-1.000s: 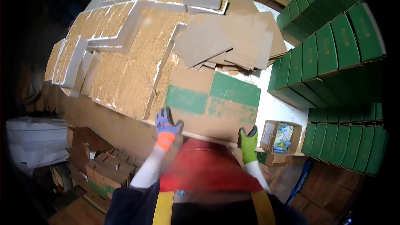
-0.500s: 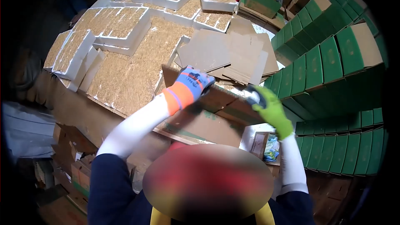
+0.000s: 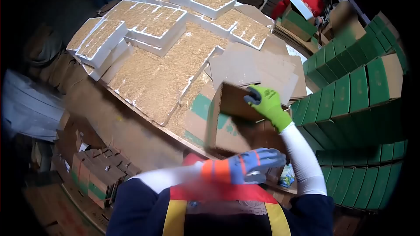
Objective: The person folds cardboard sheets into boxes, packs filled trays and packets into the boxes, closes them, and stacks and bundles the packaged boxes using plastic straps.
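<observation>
An opened-out cardboard box [image 3: 214,116] stands on the near side of the table, its inside walls showing. My right hand [image 3: 267,102], in a green glove, is closed on the far wall's top edge. Across the box's near side reaches my left hand [image 3: 258,161], in a blue and orange glove, slightly blurred, fingers stretched to the right. Whether it touches the cardboard is hard to tell. Beneath the box lies flat cardboard with green print [image 3: 201,106]. Loose flat cardboard sheets [image 3: 234,65] are piled just beyond.
White trays [image 3: 159,19] of tan, crumbly material fill the far left. More of it covers the table [image 3: 148,78]. Green boxes [image 3: 339,98] stand in rows at right. A co-worker [image 3: 306,0] holds a white tray at the back. Folded cardboard [image 3: 94,175] is at lower left.
The cardboard has been raised from the table and opened into box walls. My left hand came up, then moved down and right across the near side. The co-worker came into view, with a tray.
</observation>
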The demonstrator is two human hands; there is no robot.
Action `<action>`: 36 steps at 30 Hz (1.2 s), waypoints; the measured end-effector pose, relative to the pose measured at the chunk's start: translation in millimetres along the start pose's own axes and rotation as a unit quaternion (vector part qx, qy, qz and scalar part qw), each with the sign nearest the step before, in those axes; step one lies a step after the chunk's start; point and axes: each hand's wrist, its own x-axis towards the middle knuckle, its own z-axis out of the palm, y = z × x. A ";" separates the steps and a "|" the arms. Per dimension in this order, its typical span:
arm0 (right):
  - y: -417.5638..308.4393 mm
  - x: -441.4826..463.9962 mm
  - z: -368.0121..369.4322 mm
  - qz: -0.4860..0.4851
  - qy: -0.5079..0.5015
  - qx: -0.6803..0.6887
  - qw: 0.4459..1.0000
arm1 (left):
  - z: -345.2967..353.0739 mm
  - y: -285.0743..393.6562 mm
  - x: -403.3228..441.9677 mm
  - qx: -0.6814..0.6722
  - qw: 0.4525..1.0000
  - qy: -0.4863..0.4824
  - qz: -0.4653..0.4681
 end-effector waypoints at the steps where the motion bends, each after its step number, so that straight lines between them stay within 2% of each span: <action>1: 2.4 5.0 8.3 -0.034 0.023 -0.014 0.999 | -24.3 -1.0 -0.7 -0.060 0.996 0.063 0.032; 2: 9.1 7.4 15.1 -0.056 0.052 -0.012 0.997 | -72.5 -11.7 -8.7 -0.088 0.989 0.059 -0.103; 3: 12.1 10.9 20.2 -0.061 0.054 -0.010 0.997 | -73.6 -19.8 -9.7 -0.083 0.989 0.062 -0.105; 4: 13.4 16.6 24.1 -0.046 0.066 -0.005 0.997 | -72.3 -39.7 -13.7 0.027 0.994 0.065 -0.078; 6: 8.5 11.6 21.5 -0.030 0.071 0.000 0.997 | -54.0 -85.7 -31.2 0.230 0.970 0.072 -0.028; 7: 2.7 5.3 7.0 -0.060 0.108 0.013 0.992 | -42.9 -102.5 -36.7 0.327 0.942 0.078 -0.002; 8: -3.2 2.1 -13.8 -0.092 0.150 0.025 0.984 | -32.8 -117.0 -37.3 0.330 0.940 0.084 0.001; 9: -7.0 2.1 -36.4 -0.125 0.197 0.034 0.972 | -24.1 -131.5 -34.1 0.347 0.937 -0.029 -0.022; 10: -2.6 -17.9 -61.9 -0.027 0.203 0.092 0.974 | -17.7 -137.9 -30.4 0.359 0.922 -0.137 -0.049; 11: 8.4 -55.6 -84.8 0.071 0.205 0.154 0.964 | -18.4 -134.9 -33.3 0.363 0.922 -0.127 -0.051; 13: 20.9 -132.9 -101.2 -0.008 -0.002 0.073 0.997 | -25.3 -131.0 -38.4 0.321 0.945 -0.001 -0.055; 14: 11.4 -161.5 -94.3 0.012 -0.105 0.143 0.984 | -21.7 -132.3 -35.6 0.349 0.934 0.012 -0.070; 15: -23.2 -163.3 -85.4 -0.009 -0.192 0.067 0.979 | -13.4 -132.8 -35.1 0.343 0.936 0.010 -0.080; 16: -57.7 -164.6 -76.4 -0.042 -0.274 -0.006 0.961 | -5.4 -135.3 -31.2 0.270 0.960 0.023 -0.068; 17: -49.2 -161.9 -48.1 -0.073 -0.274 0.001 0.959 | -4.6 -138.3 -26.4 0.203 0.977 0.043 -0.055; 18: -30.3 -146.0 -36.5 0.015 -0.307 0.216 0.927 | -16.7 -131.1 -22.3 0.095 0.990 0.011 -0.105; 19: -5.0 -124.1 -32.3 0.101 -0.331 0.415 0.841 | -16.4 -172.0 -23.7 -0.001 0.998 -0.031 -0.046; 21: 22.2 -96.3 -7.3 0.211 -0.436 0.331 0.810 | -16.9 -158.8 -32.5 0.013 0.997 -0.022 -0.068; 22: 26.0 -99.4 2.1 0.160 -0.297 0.390 0.857 | -21.7 -152.9 -25.4 0.029 0.997 -0.012 -0.071; 23: 3.9 -85.5 -25.0 0.051 -0.184 0.300 0.935 | -29.0 -107.4 -11.3 0.232 0.948 -0.078 -0.205; 24: 21.8 -74.3 -25.5 -0.127 0.037 0.219 0.967 | -17.5 -115.4 -18.6 0.290 0.939 -0.059 -0.174; 25: 44.0 -65.1 -36.5 -0.111 0.155 0.197 0.962 | -5.1 -122.8 -27.1 0.341 0.927 -0.045 -0.149; 26: 28.9 -56.0 -51.0 -0.114 0.151 0.203 0.961 | -4.7 -121.2 -26.7 0.341 0.926 -0.044 -0.156; 27: -0.5 -48.8 -78.6 -0.054 0.141 0.365 0.919 | -8.0 -119.1 -24.4 0.398 0.910 0.033 -0.109; 28: -28.8 -49.4 -107.9 0.013 0.121 0.513 0.850 | -2.6 -111.9 -25.1 0.442 0.887 0.114 -0.063; 29: 5.7 -61.0 -60.9 0.068 0.104 0.419 0.899 | 2.7 -98.3 -30.8 0.436 0.890 0.112 -0.070; 31: 74.6 -85.7 33.9 0.163 0.036 0.209 0.963 | -13.2 -87.4 -29.7 0.460 0.833 0.276 -0.134; 32: 62.4 -104.7 59.8 0.130 0.027 -0.041 0.990 | -7.8 -88.1 -29.5 0.465 0.784 0.302 -0.278; 33: 58.7 -115.3 55.1 0.123 0.076 -0.039 0.989 | 3.1 -91.0 -28.0 0.454 0.787 0.302 -0.287; 34: 59.0 -117.5 46.1 0.215 0.050 0.066 0.973 | 2.0 -102.0 -30.9 0.316 0.803 0.248 -0.440; 35: 60.0 -122.5 31.9 0.311 0.026 0.172 0.934 | -3.3 -106.9 -35.5 0.167 0.784 0.178 -0.570; 36: 75.2 -114.4 3.5 0.353 -0.270 0.226 0.867 | -9.1 -103.5 -31.3 0.150 0.801 0.154 -0.558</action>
